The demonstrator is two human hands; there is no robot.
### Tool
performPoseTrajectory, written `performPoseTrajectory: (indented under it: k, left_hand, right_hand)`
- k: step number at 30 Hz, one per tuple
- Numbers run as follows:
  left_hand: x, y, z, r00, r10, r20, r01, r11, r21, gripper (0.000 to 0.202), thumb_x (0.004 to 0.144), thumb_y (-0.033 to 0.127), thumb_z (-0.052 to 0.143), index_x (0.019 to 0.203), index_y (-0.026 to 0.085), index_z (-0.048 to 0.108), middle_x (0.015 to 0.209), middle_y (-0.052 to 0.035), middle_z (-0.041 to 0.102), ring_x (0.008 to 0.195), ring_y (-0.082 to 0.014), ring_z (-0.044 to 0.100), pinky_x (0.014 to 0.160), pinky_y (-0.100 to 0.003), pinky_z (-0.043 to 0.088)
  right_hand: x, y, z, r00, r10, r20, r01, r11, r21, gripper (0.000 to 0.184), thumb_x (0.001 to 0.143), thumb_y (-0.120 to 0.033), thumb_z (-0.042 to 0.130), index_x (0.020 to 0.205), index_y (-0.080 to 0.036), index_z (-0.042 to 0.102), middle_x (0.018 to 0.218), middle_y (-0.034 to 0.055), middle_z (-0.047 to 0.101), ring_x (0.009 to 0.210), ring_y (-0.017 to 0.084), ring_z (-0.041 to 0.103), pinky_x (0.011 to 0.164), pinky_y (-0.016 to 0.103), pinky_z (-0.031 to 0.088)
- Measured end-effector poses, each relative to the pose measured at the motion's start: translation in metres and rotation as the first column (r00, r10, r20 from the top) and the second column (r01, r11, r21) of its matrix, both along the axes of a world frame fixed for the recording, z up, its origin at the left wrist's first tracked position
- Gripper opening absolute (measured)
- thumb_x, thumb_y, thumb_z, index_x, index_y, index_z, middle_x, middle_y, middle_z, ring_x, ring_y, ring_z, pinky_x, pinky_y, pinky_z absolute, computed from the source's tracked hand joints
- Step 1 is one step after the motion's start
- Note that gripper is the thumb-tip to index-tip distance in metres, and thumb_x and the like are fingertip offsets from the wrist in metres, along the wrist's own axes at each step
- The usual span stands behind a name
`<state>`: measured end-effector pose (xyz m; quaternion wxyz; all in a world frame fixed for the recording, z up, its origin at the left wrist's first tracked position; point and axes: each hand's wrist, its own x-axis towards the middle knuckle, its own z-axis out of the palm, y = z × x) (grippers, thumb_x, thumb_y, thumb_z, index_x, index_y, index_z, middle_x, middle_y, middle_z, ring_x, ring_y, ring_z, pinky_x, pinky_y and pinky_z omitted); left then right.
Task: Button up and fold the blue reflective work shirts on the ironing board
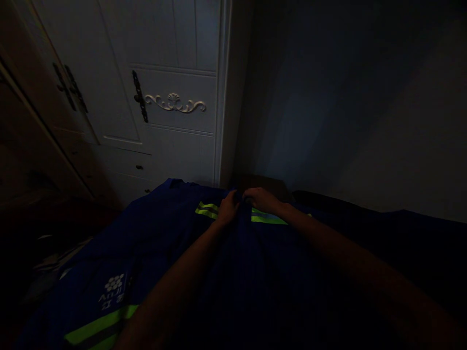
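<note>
A dark blue work garment (160, 243) with bright yellow-green reflective stripes (207, 210) lies spread out in front of me in dim light. Both my arms reach forward over it. My left hand (228, 208) and my right hand (260, 199) rest side by side at the garment's far edge, fingers curled and pinching the cloth between the stripes. A white logo with lettering (114, 289) shows on the near left part, above another stripe (98, 328).
A white wardrobe (171, 73) with dark handles (139, 96) and a scroll ornament stands behind at the left. A bare dark wall (365, 97) fills the right. The left floor area is in deep shadow.
</note>
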<state>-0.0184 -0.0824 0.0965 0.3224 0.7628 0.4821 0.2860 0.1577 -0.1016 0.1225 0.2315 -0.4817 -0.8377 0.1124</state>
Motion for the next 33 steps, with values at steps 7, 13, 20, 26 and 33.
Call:
performPoseTrajectory:
  k: [7,13,20,26,33]
  left_hand:
    - [0.001,0.009,-0.006,0.994,0.022,0.106,-0.011,0.994,-0.105,0.042,0.081,0.005,0.054,0.123,0.009,0.058,0.111,-0.0138,0.072,0.105,-0.0194,0.068,0.095,-0.031,0.05]
    - [0.001,0.006,-0.006,0.994,0.07,0.084,-0.065,0.996,-0.055,0.035,0.082,0.009,0.054,0.116,0.013,0.064,0.108,-0.01,0.073,0.101,-0.0193,0.068,0.093,-0.032,0.051]
    - [0.002,0.004,-0.004,0.998,0.066,-0.019,-0.067,0.997,-0.031,0.034,0.084,0.017,0.054,0.116,0.016,0.064,0.111,-0.0097,0.072,0.104,-0.0219,0.066,0.092,-0.032,0.049]
    - [0.002,0.003,-0.003,0.997,0.07,-0.035,-0.071,0.996,-0.045,0.034,0.083,0.015,0.052,0.116,0.015,0.063,0.104,-0.0097,0.074,0.097,-0.0211,0.068,0.088,-0.031,0.05]
    - [0.002,0.004,-0.001,0.984,0.11,0.142,-0.105,0.993,-0.045,0.043,0.081,0.012,0.051,0.123,0.013,0.055,0.098,-0.0083,0.074,0.09,-0.0205,0.069,0.085,-0.032,0.051]
  right_hand:
    - [0.001,-0.014,-0.041,0.997,-0.044,-0.06,0.046,0.998,0.033,0.015,0.082,-0.01,0.058,0.094,-0.016,0.064,0.11,0.009,0.061,0.096,0.017,0.06,0.086,0.031,0.047]
    - [-0.001,-0.025,-0.058,0.96,-0.242,-0.138,0.244,0.97,-0.004,0.014,0.084,-0.014,0.055,0.096,-0.017,0.062,0.127,0.0121,0.058,0.103,0.02,0.061,0.09,0.034,0.046]
    - [-0.001,-0.015,-0.061,0.893,-0.328,-0.309,0.253,0.933,-0.257,0.023,0.079,-0.02,0.06,0.102,-0.017,0.062,0.098,0.0049,0.068,0.082,0.017,0.063,0.075,0.029,0.048]
    - [-0.004,-0.001,-0.067,0.813,-0.44,-0.382,0.269,0.865,-0.423,0.048,0.071,-0.031,0.076,0.114,-0.015,0.063,0.109,0.0116,0.068,0.097,0.021,0.065,0.083,0.033,0.05]
    - [0.0,-0.002,-0.054,0.685,-0.401,-0.608,0.096,0.877,-0.471,0.029,0.068,-0.027,0.076,0.093,-0.014,0.07,0.093,0.0067,0.072,0.083,0.019,0.066,0.079,0.033,0.052]
